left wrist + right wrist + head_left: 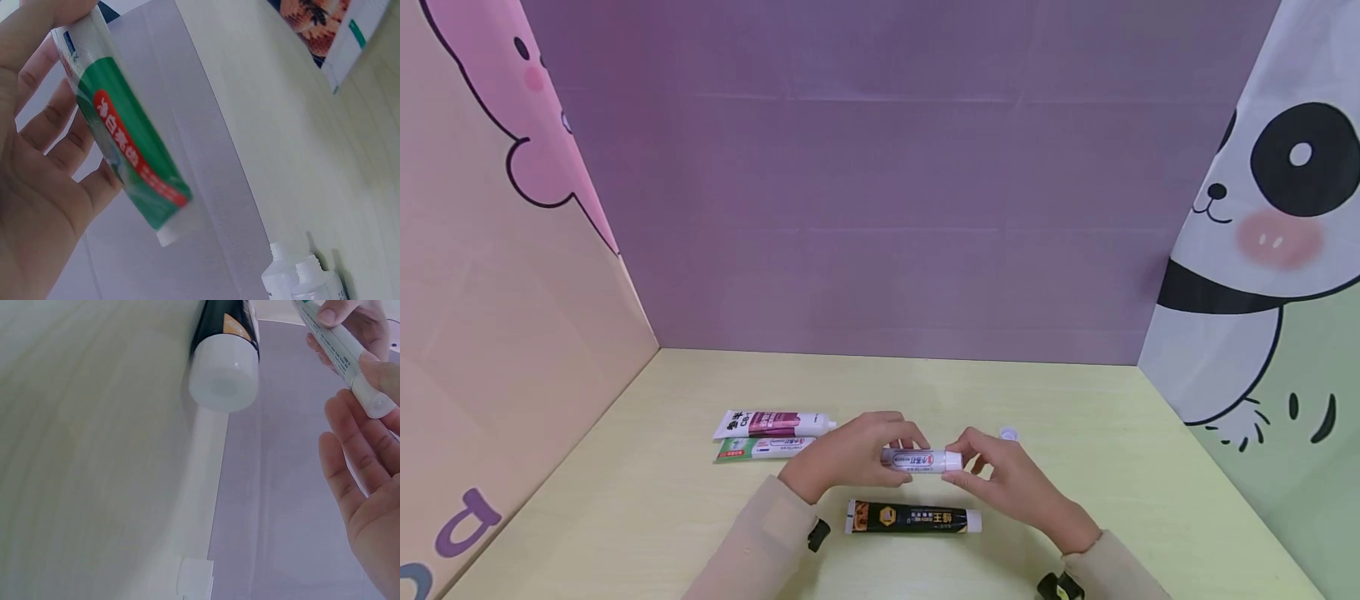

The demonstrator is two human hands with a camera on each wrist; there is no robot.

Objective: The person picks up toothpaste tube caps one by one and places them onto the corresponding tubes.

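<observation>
My left hand [868,450] grips a white and green toothpaste tube [128,137] by its body, raised above the table in the middle. At the tube's white cap end [373,403], my right hand [1011,475] pinches the cap between thumb and fingers. The tube lies roughly level between the hands in the head view. Nearer the front, below the hands, a black toothpaste tube [910,517] with a white cap lies flat.
To the left, a purple and white tube [775,424] and a green and white tube [763,448] lie side by side, their nozzles uncapped in the left wrist view. A loose white cap [1009,433] is behind my right hand. A purple wall [887,208] stands behind the table.
</observation>
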